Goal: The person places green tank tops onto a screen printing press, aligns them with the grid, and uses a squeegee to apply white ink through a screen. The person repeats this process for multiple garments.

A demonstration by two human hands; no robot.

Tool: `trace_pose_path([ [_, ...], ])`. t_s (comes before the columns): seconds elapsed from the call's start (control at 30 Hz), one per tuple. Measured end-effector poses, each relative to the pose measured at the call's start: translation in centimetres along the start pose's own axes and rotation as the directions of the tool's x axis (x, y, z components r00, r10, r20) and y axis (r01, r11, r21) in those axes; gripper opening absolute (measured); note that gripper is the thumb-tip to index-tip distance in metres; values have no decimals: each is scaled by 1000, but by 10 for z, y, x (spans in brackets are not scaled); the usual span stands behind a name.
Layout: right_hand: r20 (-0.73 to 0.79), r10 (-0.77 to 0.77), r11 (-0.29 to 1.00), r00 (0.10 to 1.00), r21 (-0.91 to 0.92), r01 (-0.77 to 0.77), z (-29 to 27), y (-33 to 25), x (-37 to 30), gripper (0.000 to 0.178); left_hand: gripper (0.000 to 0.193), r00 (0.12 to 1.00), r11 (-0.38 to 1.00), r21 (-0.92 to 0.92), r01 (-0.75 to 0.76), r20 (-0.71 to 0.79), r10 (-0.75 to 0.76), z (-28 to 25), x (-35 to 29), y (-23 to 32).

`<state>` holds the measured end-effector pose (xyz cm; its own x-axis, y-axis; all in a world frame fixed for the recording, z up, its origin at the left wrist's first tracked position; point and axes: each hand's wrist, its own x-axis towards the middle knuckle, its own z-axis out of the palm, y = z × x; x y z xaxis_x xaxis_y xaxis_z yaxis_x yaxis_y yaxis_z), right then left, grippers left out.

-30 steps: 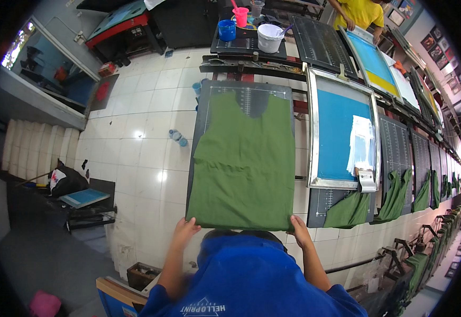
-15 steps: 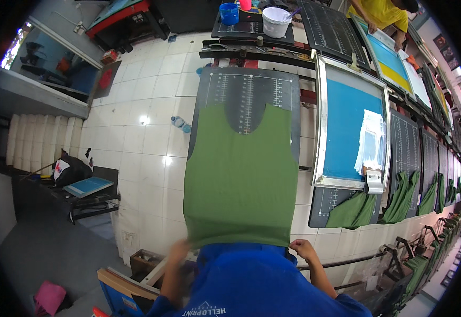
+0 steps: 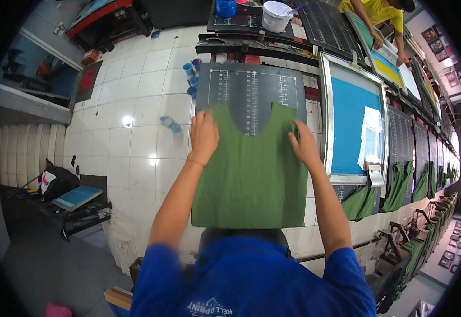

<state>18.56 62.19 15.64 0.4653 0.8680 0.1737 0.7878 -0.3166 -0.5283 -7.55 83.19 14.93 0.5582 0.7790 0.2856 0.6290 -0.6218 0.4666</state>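
Observation:
A green shirt piece with a scooped neckline lies over a dark printing board marked with white scales. My left hand rests on its left shoulder edge, fingers stretched forward. At the right armhole edge is my right hand, thumb and fingers apart, touching or just beside the cloth. The lower hem lies straight across, close to my body. Whether a fold of cloth sits under either hand's fingertips is hidden.
Right of the board, a metal-framed blue screen carries white ink and a squeegee. A white bucket and blue tub stand beyond. Cups and a bottle are on the left floor. A co-worker bends over another screen.
Both hands have moved from the shirt's lower hem up to its shoulder and armhole edges. The hem has come off the fingers and lies flatter. My view has shifted slightly.

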Motion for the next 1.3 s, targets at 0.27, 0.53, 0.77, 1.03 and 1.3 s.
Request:
trace_pose_path([
  [0.27, 11, -140, 965, 990, -222, 139, 29, 14, 75, 43, 31, 973, 982, 31, -187, 143, 181, 36, 56, -31],
  [0.53, -30, -188, 981, 982, 33, 189, 18, 31, 83, 15, 11, 958, 967, -203, -154, 210, 197, 30, 63, -36],
  [0.77, 69, 57, 953, 996, 292, -75, 1, 35, 84, 17, 12, 974, 945, -318, -78, 179, 141, 13, 70, -23],
  [1.03, 25, 20, 994, 999, 108, -22, 2, 53, 111, 19, 17, 945, 954, -213, -210, 207, 254, 24, 101, -30],
  [1.3, -57, -52, 999, 997, 4, 52, 18, 63, 119, 18, 18, 940, 964, -159, -212, 235, 246, 36, 114, -45],
])
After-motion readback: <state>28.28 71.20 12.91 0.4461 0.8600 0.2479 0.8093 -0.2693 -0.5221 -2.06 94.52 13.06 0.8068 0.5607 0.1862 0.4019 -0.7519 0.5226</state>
